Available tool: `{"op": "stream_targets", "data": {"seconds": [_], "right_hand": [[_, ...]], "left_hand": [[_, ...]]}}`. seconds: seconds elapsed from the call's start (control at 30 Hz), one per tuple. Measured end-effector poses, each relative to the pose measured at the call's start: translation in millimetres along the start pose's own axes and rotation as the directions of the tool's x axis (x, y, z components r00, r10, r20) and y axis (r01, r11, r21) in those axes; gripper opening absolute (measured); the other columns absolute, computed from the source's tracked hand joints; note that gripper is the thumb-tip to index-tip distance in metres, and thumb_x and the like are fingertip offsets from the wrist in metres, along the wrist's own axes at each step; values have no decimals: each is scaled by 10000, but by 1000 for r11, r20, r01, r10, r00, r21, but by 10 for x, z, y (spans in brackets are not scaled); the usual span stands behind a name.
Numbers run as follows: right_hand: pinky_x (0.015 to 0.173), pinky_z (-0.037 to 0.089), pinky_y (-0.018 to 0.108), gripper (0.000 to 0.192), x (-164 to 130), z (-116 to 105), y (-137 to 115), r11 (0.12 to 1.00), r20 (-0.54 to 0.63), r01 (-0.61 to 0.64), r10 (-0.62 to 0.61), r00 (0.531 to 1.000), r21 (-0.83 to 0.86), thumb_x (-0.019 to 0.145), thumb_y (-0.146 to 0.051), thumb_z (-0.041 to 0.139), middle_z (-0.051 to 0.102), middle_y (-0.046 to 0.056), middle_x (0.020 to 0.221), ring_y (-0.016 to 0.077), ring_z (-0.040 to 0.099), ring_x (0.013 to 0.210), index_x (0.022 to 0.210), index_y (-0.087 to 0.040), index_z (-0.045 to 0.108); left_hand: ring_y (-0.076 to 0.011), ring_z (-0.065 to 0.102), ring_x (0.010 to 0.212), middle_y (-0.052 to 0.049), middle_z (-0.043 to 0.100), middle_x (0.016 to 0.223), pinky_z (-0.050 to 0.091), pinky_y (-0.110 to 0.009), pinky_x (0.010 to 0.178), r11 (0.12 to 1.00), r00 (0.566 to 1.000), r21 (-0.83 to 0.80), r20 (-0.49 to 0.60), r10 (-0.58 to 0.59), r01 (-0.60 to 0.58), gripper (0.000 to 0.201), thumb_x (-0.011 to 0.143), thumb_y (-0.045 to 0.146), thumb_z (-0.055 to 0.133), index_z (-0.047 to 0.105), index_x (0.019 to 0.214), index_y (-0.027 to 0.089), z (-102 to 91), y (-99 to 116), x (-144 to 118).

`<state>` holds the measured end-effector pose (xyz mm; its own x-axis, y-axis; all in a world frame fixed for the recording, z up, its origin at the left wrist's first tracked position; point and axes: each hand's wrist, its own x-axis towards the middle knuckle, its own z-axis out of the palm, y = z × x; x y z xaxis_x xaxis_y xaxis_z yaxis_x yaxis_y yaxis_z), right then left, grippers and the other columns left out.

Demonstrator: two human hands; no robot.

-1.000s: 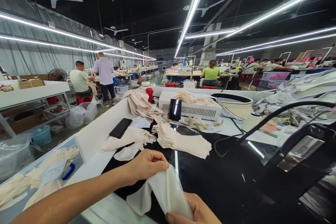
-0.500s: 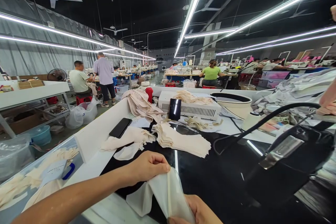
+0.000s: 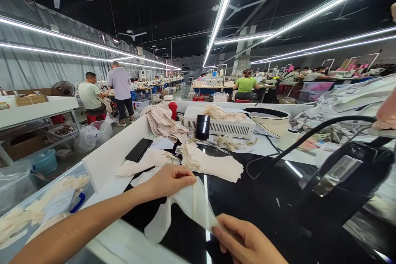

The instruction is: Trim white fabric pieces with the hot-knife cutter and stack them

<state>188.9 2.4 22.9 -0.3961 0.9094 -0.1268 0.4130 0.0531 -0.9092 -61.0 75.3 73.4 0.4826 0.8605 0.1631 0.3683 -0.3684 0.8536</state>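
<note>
At lower centre, the left hand [image 3: 167,181] and right hand [image 3: 247,242] are pinching a cream cloth piece [image 3: 188,206] with closed fingers above the black desk [image 3: 262,198].

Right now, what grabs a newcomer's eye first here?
Bottom centre, the left hand and right hand pinch a cream fabric piece stretched over the glossy black tabletop. Behind it lies a fanned stack of cream pieces, and bright light strips run down the dark ceiling.

The right hand [image 3: 247,243] runs off the near edge. Another person's hand [image 3: 386,113] is cut off at right. Far workers are too small to tell apart.
</note>
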Motion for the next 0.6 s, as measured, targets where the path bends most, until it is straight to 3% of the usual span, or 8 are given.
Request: {"op": "stream_targets", "data": {"seconds": [0.13, 0.2, 0.3, 0.37, 0.47, 0.6], "right_hand": [[645, 476, 282, 361, 65, -256, 48, 961, -200, 135, -186, 962, -243, 1024, -485, 599, 700, 20, 739, 199, 644, 686, 802, -226, 719], [731, 551, 296, 288, 81, -342, 69, 879, -270, 152, -297, 916, -452, 1054, -356, 555, 779, 34, 838, 225, 739, 787, 917, -236, 779], [839, 620, 331, 350, 98, -393, 148, 691, -282, 93, -410, 867, -717, 1050, -166, 478, 829, 76, 1043, 253, 801, 971, 1167, -231, 801], [875, 634, 381, 462, 109, -392, 224, 638, -289, 50, -415, 863, -768, 1003, -56, 429, 824, 111, 1102, 283, 791, 1030, 1253, -210, 786], [974, 631, 458, 615, 121, -380, 308, 591, -284, 28, -429, 857, -806, 894, 76, 392, 809, 155, 1217, 314, 762, 1115, 1308, -181, 767], [1009, 642, 488, 703, 92, -346, 288, 541, -242, 69, -482, 842, -838, 815, 146, 392, 785, 163, 1324, 328, 728, 1252, 1323, -177, 754]], "left_hand": [[-227, 607, 905, -67, 735, 954, 409, -322, 857, 980, 987, 119, -10, 163, -160, 331, 1023, 482, 633, 816, 997, 206, -25, 108, 5], [-217, 600, 859, -74, 733, 941, 392, -321, 804, 913, 951, 269, 108, 289, -307, 367, 1087, 509, 586, 826, 1027, 238, 46, 103, -44], [-187, 556, 741, -74, 749, 934, 327, -325, 679, 673, 806, 452, 420, 418, -585, 426, 1143, 561, 516, 805, 1038, 266, 249, -7, -155], [-181, 545, 723, -77, 755, 946, 294, -327, 644, 566, 730, 472, 531, 430, -676, 385, 1148, 536, 530, 775, 1049, 256, 397, -112, -231], [-188, 577, 764, -76, 745, 938, 305, -329, 645, 486, 702, 507, 530, 476, -712, 299, 1173, 404, 512, 732, 1072, 227, 544, -237, -304], [-176, 599, 757, -49, 735, 898, 339, -339, 646, 355, 676, 593, 500, 542, -723, 298, 1188, 315, 476, 698, 1026, 201, 582, -291, -319]]}}
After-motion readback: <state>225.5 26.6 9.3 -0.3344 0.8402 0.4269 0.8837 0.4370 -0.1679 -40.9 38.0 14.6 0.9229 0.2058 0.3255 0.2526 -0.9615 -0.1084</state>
